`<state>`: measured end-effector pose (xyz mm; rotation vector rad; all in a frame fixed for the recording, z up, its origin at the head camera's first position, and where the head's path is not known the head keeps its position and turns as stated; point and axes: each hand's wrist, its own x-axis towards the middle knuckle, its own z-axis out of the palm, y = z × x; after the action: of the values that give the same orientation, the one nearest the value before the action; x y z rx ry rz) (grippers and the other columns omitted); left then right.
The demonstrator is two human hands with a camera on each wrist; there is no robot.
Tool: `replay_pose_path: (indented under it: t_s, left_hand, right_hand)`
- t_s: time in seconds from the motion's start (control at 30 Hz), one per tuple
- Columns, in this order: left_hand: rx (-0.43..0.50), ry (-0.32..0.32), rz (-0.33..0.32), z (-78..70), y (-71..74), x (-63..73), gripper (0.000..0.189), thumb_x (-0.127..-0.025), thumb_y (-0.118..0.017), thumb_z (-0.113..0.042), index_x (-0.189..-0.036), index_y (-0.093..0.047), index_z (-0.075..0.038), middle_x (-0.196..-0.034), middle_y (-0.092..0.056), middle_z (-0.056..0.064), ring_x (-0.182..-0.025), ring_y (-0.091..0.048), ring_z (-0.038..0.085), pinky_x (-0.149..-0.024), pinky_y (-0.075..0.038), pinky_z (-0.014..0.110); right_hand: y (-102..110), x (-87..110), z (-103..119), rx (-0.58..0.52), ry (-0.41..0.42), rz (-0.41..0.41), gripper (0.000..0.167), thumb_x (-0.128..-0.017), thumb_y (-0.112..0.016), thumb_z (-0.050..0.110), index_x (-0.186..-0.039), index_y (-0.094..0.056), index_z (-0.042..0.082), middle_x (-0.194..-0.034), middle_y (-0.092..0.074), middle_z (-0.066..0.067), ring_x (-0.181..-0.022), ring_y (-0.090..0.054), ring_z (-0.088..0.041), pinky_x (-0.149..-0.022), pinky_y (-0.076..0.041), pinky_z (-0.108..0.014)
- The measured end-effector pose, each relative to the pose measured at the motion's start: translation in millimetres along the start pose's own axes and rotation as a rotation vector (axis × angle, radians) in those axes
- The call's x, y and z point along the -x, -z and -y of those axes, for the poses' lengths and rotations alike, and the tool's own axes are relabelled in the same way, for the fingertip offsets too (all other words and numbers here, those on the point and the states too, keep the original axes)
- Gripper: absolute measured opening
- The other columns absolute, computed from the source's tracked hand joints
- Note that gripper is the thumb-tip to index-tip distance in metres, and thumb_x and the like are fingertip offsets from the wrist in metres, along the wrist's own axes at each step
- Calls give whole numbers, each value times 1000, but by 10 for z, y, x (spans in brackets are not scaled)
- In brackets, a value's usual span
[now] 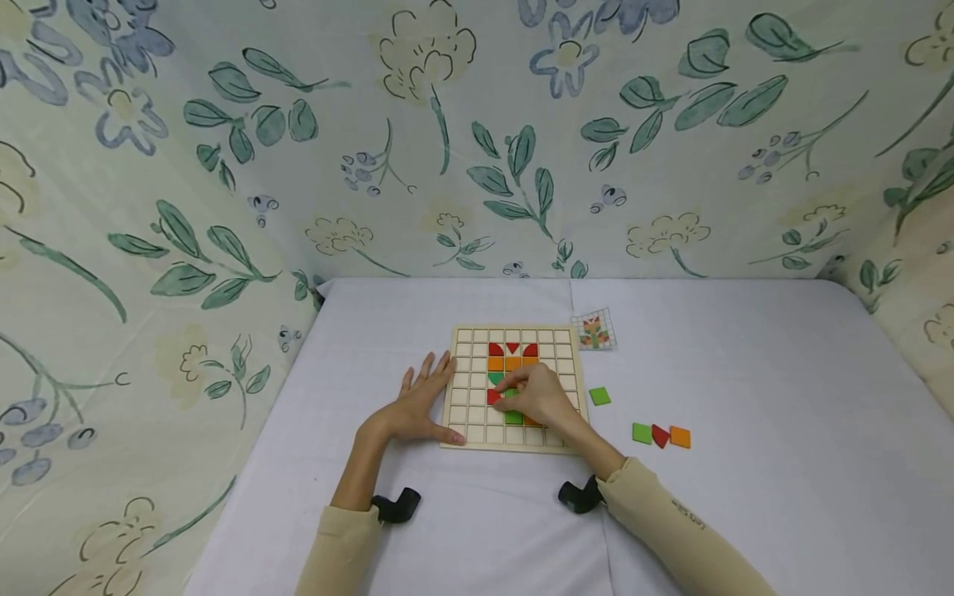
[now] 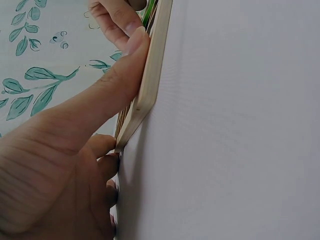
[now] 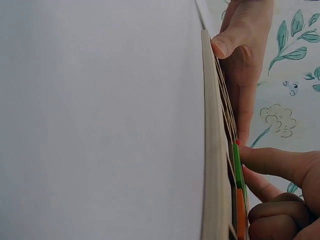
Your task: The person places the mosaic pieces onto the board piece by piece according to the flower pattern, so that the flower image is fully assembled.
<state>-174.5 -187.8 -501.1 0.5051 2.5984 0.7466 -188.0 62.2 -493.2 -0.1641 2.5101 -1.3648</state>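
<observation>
A wooden grid board (image 1: pixel 468 389) lies on the table with coloured tiles in its middle columns. Red tiles (image 1: pixel 495 350) and orange tiles (image 1: pixel 513 363) fill its upper rows, with green tiles (image 1: pixel 513 418) lower down. My left hand (image 1: pixel 413 406) spreads along the board's left side, its thumb on the front left corner and fingertips at the left edge. Over the middle of the grid, my right hand (image 1: pixel 537 396) pinches a red tile (image 1: pixel 493 397) between thumb and forefinger, down at a square in the left tiled column. The right palm hides several squares.
Right of the board lie a green tile (image 1: pixel 599 396) and a row of another green tile (image 1: pixel 642 433), a red piece (image 1: pixel 660 435) and an orange tile (image 1: pixel 680 437). A patterned card (image 1: pixel 595 329) lies by the board's back right corner.
</observation>
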Motion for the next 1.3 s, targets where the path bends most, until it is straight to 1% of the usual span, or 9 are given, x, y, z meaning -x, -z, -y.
replay_pose_path:
  t_s: [0.4,0.57,0.67,0.83,0.93,1.07,1.3]
  left_hand:
    - [-3,1,1,-8,-2,-2,133,-74,-91,-51,-168,-2,-17,-176,9,0,-162,20,27,-130,14,59]
    - [5,-2,-2,-17,-2,-4,134,-74,-91,-51,-168,-2,-17,-176,9,1,-162,20,28,-130,13,58]
    - [17,-8,-6,-13,-3,0,134,-74,-91,-50,-168,-3,-16,-176,8,2,-162,19,29,-130,13,59]
    - [17,1,-5,-3,0,11,135,-73,-92,-49,-168,-2,-17,-176,9,1,-162,20,27,-130,14,57]
    - [11,3,-7,-3,-2,12,135,-73,-92,-49,-168,-2,-16,-176,9,0,-162,20,27,-130,13,57]
    - [14,-4,-12,-15,-6,11,134,-72,-93,-49,-168,-4,-15,-176,7,2,-162,18,29,-130,12,59]
    - [14,-1,-18,-30,-7,3,133,-72,-93,-48,-168,-7,-13,-176,5,4,-162,17,31,-130,11,60]
  right_hand:
    - [11,22,14,2,0,-9,17,-75,-93,15,-89,-83,10,-54,-34,5,-53,-32,-12,-52,-22,-23]
    - [103,69,-17,-23,6,-15,19,-78,-91,18,-93,-83,12,-55,-36,4,-50,-31,-12,-48,-23,-23]
    - [244,130,-52,-52,18,-7,20,-81,-89,19,-98,-82,10,-54,-35,4,-47,-29,-12,-46,-23,-23]
    - [554,258,-153,-28,45,-4,26,-85,-85,20,-107,-80,6,-55,-32,3,-48,-28,-13,-45,-22,-22]
    - [749,345,-254,4,22,-25,29,-87,-84,21,-111,-78,6,-57,-30,4,-50,-27,-13,-47,-20,-23]
    - [1020,488,-416,27,-3,-45,33,-88,-82,21,-117,-77,5,-59,-28,5,-53,-26,-11,-49,-22,-23]
    - [1431,778,-748,39,-59,-55,39,-90,-81,24,-123,-74,6,-62,-27,6,-53,-25,-7,-45,-22,-22]
